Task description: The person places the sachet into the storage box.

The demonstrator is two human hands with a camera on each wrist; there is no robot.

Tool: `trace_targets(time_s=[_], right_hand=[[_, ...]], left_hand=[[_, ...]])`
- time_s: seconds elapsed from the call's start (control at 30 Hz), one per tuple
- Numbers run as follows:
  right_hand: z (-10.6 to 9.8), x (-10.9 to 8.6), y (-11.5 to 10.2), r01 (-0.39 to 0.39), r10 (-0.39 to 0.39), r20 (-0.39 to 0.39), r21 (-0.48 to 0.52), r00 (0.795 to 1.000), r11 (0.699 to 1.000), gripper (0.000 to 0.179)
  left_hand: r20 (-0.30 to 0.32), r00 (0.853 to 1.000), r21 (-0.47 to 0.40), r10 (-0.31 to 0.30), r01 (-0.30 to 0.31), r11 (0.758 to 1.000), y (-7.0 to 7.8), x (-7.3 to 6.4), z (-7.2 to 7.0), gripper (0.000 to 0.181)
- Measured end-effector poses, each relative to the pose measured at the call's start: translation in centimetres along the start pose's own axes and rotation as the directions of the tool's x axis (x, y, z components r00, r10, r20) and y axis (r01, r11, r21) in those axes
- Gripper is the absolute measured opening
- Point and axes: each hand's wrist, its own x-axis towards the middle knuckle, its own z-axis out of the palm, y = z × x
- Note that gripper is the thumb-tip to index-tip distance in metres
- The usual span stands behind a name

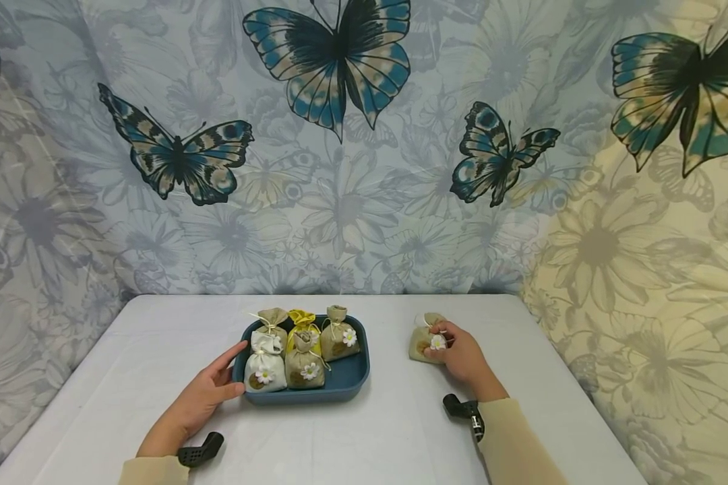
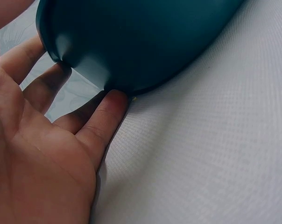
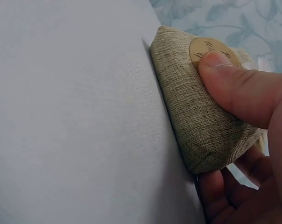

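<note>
A small olive-beige drawstring sachet [image 1: 420, 342] with a white flower stands on the white table, right of the tray. My right hand [image 1: 464, 356] grips it, thumb pressed over its round tan label [image 3: 207, 50] in the right wrist view. The woven cloth of the bag [image 3: 187, 112] leans against the fingers below. At the other side, my left hand [image 1: 201, 399] touches the left end of a dark blue tray [image 1: 353, 378] with extended fingers. The left wrist view shows those fingertips [image 2: 114, 100] against the tray's outer wall [image 2: 145, 51].
In the tray stand several sachets: a white one [image 1: 265, 367], a yellow one [image 1: 303, 320], and beige ones, including one at the back right [image 1: 338, 340]. The white tabletop [image 1: 340, 444] meets a butterfly-patterned backdrop [image 1: 352, 222] behind.
</note>
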Motion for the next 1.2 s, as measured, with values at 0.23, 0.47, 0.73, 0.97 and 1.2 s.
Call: trace_targets(time_s=[0.23, 0.47, 0.73, 0.97, 1.2], right_hand=[[0.2, -1.4, -0.4, 0.009, -0.009, 0.001, 0.008, 1.000, 1.000, 0.037], [0.1, -2.5, -0.8, 0.015, -0.015, -0.006, 0.003, 1.000, 1.000, 0.038], [-0.3, -2.5, -0.9, 0.006, -0.005, -0.021, 0.057, 1.000, 0.998, 0.040], [-1.0, -2.5, -2.2, -0.021, 0.027, -0.059, 0.102, 0.998, 0.995, 0.043], [-1.9, -3.0, -5.0, 0.036, -0.021, -0.106, 0.143, 0.994, 0.989, 0.041]], left_hand=[[-0.002, 1.000, -0.007, -0.021, 0.021, 1.000, 0.0, 0.0, -0.1, 0.083], [0.003, 0.999, -0.046, -0.044, 0.044, 0.998, -0.3, 0.0, 0.0, 0.083], [0.001, 0.999, -0.042, -0.033, 0.033, 0.999, -0.3, 0.0, 0.0, 0.083], [-0.007, 1.000, -0.020, -0.027, 0.027, 0.999, 0.0, 0.1, 0.0, 0.083], [-0.003, 1.000, -0.005, -0.029, 0.029, 1.000, -0.1, 0.1, -0.1, 0.082]])
